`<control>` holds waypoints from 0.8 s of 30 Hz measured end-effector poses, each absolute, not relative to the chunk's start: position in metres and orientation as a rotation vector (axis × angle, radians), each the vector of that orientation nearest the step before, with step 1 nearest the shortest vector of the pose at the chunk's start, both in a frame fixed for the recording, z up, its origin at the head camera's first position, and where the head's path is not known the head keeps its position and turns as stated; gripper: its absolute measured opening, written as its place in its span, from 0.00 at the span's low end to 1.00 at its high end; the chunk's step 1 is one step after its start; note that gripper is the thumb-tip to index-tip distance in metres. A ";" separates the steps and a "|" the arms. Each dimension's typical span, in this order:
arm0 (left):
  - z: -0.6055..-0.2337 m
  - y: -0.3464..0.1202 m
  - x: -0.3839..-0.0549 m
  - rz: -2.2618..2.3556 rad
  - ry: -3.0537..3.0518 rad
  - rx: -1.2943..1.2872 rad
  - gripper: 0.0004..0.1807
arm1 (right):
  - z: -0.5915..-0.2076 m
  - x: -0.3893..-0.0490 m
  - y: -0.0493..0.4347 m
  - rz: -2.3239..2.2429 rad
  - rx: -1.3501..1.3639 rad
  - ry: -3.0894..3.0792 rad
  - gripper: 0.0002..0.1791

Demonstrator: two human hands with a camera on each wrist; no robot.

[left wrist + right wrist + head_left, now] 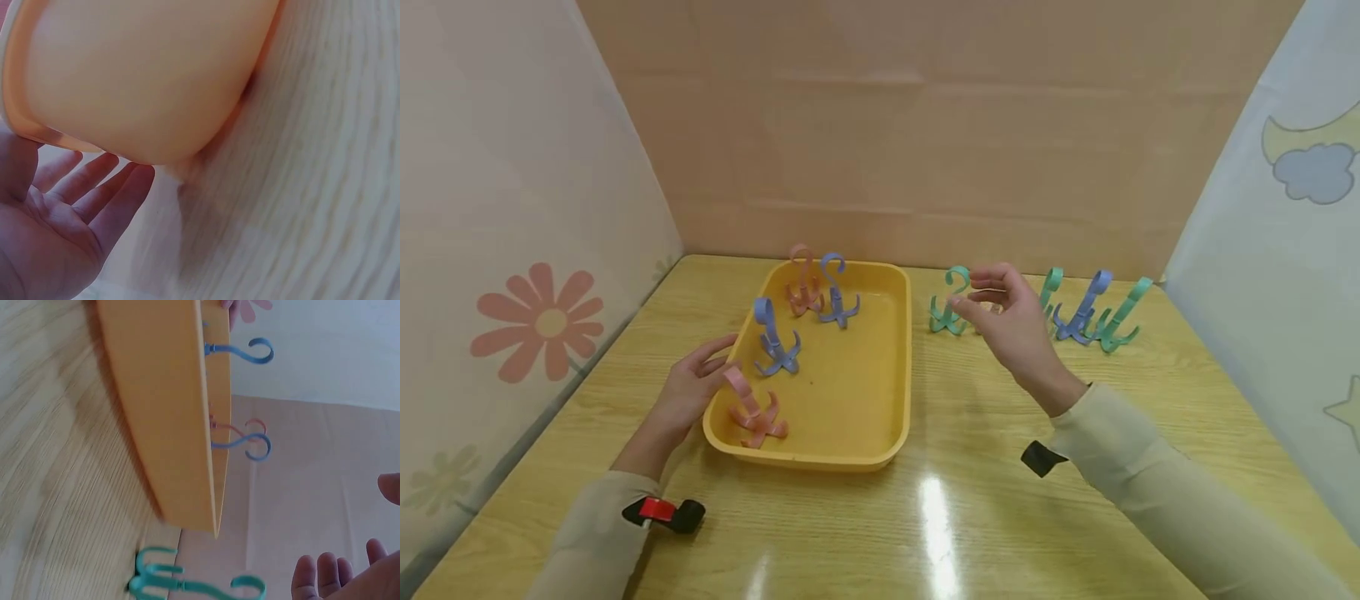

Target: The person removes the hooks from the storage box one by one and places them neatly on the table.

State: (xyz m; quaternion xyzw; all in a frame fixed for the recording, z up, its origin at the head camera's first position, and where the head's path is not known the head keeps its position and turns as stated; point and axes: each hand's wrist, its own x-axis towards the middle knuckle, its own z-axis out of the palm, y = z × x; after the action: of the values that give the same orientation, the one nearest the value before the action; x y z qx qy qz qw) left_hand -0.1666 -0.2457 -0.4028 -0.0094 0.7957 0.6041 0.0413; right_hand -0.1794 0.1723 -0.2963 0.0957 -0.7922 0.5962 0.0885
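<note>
My left hand [688, 392] holds the left side of a yellow plastic tray [906, 375], its thumb at the rim and its fingertips against the outer wall. In the tray stand pronged hanging hooks: a pink one [762, 423] and a blue one [781, 358] near that hand, and another pink one [805, 298] and blue one [838, 310] at the far end. My right hand [1018, 333] is raised right of the tray, thumb and fingers apart with nothing between them. Its fingertips overlap a green hook [949, 317] in the head view.
Right of my right hand stand a green hook [1054, 283] partly hidden by it, a blue hook [1078, 321] and another green hook [1116, 325]. A pink bit shows behind the hand. The wooden table [1000, 517] meets a brown back wall [910, 150] and pale patterned side panels.
</note>
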 end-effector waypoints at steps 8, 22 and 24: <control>-0.402 -0.248 -0.167 1.867 2.449 -0.007 0.31 | -0.284 -0.196 0.125 1.816 0.245 -2.476 0.29; -0.397 -0.246 -0.167 1.876 2.427 0.040 0.30 | -0.295 -0.243 0.045 1.886 0.122 -2.499 0.27; -0.397 -0.247 -0.166 1.866 2.439 0.032 0.30 | -0.301 -0.251 0.035 1.882 0.098 -2.490 0.29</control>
State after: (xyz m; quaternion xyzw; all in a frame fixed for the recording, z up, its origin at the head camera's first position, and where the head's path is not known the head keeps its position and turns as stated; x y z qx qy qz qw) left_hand -0.1665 -0.2474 -0.3974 0.0105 0.7937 0.6072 0.0352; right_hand -0.2510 0.0351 -0.3015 0.0315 -0.7973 0.6027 0.0094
